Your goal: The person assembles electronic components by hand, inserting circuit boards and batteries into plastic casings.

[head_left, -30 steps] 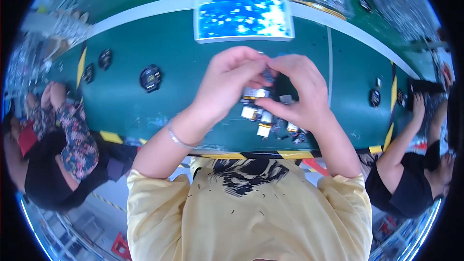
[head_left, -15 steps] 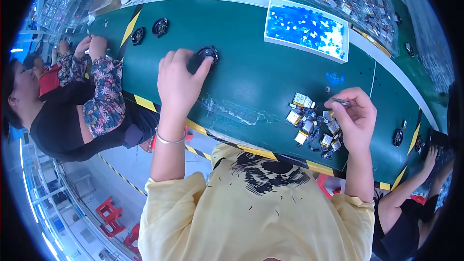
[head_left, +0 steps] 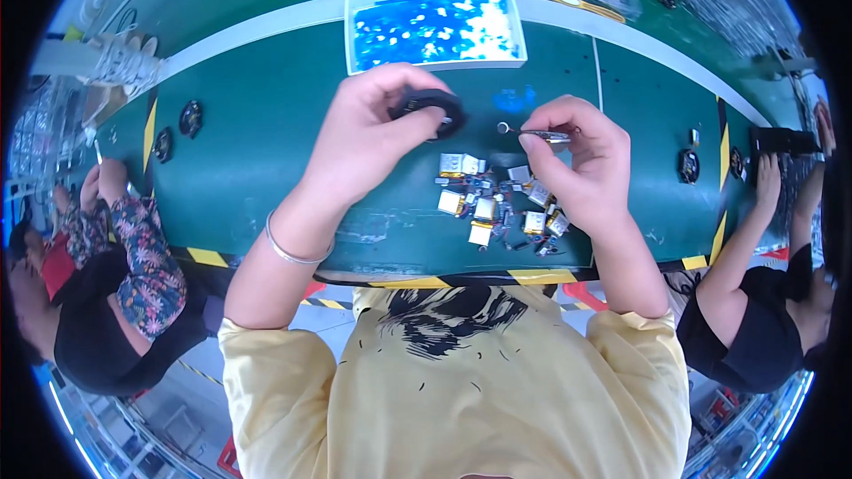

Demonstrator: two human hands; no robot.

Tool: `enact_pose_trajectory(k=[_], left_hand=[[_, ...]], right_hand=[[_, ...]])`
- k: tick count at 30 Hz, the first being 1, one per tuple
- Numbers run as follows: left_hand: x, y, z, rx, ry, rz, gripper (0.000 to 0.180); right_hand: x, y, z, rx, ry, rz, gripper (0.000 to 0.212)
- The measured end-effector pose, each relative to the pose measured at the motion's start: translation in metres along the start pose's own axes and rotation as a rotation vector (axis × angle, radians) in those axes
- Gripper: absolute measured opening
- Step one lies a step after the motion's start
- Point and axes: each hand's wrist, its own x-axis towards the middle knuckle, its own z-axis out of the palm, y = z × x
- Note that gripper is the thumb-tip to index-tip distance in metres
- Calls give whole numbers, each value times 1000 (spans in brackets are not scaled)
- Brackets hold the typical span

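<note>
Green worktop (head_left: 257, 177) curves away on both sides of us, edged with yellow-and-black tape, with one co-worker in floral sleeves (head_left: 146, 253) seated to our left and another in black (head_left: 754, 337) to our right. Our left hand (head_left: 359, 137) is clamped on a round black housing (head_left: 430, 115), thumb on the near side, raised over the worktop just in front of the white box (head_left: 484, 65) of blue pieces. Our right hand (head_left: 587, 164) pinches a small metallic part (head_left: 552, 137) between thumb and fingers; from it a small round end (head_left: 503, 128) sticks out toward the housing, the two well apart. Blur hides the housing's inner detail, so we cannot tell what it contains. Beneath and between the hands lies a loose pile of silvery cells and wired parts (head_left: 484, 208). To handle these well, we should grip the housing by its rim and leave its face clear of our thumb, and pinch the small part by its body, because the protruding end looks thin and likely to bend. Holding both pieces level, clear of the pile, would probably stop loose leads from snagging, and steady wrists should help our aim.
</note>
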Motion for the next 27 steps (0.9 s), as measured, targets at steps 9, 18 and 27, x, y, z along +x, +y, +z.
enact_pose_trajectory(k=[9,18,27], left_hand=[[4,-36,37,-162,18,-28,23],[-3,-32,39,-159,-43,-64,22],[-10,-29,42,-126,-22,-19,23]], right_hand=[[0,16,-4,-115,27,-148,12],[-5,29,6,-162,49,-169,11],[-5,23,8,-287,24,-234,11]])
